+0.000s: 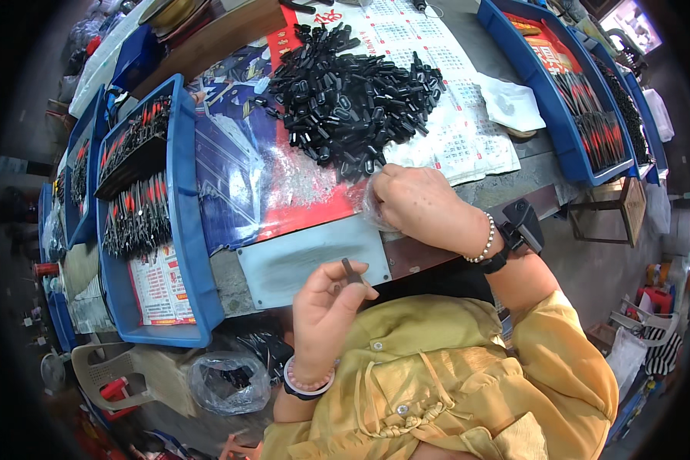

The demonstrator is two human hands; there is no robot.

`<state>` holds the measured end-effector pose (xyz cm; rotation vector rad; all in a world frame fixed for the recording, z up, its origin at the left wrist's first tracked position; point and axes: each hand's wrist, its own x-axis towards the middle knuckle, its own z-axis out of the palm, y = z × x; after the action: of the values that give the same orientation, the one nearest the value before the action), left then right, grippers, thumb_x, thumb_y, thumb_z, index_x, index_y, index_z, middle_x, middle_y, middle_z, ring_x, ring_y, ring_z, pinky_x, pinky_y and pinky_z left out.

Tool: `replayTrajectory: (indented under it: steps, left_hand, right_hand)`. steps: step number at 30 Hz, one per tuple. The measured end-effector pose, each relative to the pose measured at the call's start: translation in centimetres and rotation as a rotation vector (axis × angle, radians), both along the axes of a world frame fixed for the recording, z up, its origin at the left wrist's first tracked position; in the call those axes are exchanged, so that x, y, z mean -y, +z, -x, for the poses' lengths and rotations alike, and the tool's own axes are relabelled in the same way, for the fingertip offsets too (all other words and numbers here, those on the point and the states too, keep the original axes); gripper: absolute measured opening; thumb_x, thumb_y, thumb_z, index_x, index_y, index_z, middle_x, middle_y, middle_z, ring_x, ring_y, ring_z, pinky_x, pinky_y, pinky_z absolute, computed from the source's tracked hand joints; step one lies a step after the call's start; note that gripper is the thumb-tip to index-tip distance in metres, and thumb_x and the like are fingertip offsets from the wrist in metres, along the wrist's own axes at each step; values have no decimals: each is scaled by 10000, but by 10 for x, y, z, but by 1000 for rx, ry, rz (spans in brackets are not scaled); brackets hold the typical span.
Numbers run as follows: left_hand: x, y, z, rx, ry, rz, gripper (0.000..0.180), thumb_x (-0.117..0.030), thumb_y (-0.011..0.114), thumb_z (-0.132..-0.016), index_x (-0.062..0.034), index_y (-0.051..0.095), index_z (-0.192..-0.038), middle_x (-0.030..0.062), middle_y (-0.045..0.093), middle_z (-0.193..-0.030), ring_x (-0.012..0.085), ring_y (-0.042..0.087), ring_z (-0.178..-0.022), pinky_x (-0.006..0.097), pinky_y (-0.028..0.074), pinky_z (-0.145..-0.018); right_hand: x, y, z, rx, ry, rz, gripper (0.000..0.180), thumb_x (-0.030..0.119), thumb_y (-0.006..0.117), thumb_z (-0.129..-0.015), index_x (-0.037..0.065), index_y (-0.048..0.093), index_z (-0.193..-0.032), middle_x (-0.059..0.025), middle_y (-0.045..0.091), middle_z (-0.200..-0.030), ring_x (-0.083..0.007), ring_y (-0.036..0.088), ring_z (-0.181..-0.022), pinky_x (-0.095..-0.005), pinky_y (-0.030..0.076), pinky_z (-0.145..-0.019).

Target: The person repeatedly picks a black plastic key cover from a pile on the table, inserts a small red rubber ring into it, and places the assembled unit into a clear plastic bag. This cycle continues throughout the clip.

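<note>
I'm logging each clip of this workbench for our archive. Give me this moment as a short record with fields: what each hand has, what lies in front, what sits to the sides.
left hand: pinches a small dark stick-like part, raised above the bench edge
right hand: rests on the bench, on a clear plastic bag
in front: pile of small black parts on printed sheets
person's left: blue tray with red-and-black pieces
person's right: more blue trays

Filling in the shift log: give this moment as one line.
left hand: pinches thin dark stick | right hand: on clear plastic bag | pile of small black plastic parts: beyond, untouched
</note>
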<state>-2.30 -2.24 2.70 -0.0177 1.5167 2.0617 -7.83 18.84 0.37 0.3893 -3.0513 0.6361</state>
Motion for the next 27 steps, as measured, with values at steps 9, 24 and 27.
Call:
replayTrajectory:
  steps: [9,24,27]
  left_hand:
    - [1,-2,0,53,-67,-43,255,-14,562,-920,43,535,-1167,48,592,-1004,104,596,-870,234,471,-787]
    - [-12,-2,-2,7,-16,-23,246,-142,584,-933,15,552,-1119,57,629,-790,-7,358,-488,146,264,-441]
    - [-15,-2,-2,8,-25,-29,246,-144,586,-932,14,553,-1117,57,628,-788,-7,356,-489,147,263,-441]
  right_hand:
    - [-8,7,6,66,96,18,89,81,564,-757,-6,559,-775,-157,591,-799,-367,599,-743,-448,484,-633]
    - [-8,11,0,131,101,98,118,114,570,-788,9,589,-838,-141,601,-845,-355,601,-799,-446,480,-683]
    - [-7,8,4,145,121,85,120,116,573,-774,6,605,-808,-157,619,-827,-359,611,-806,-445,487,-689]
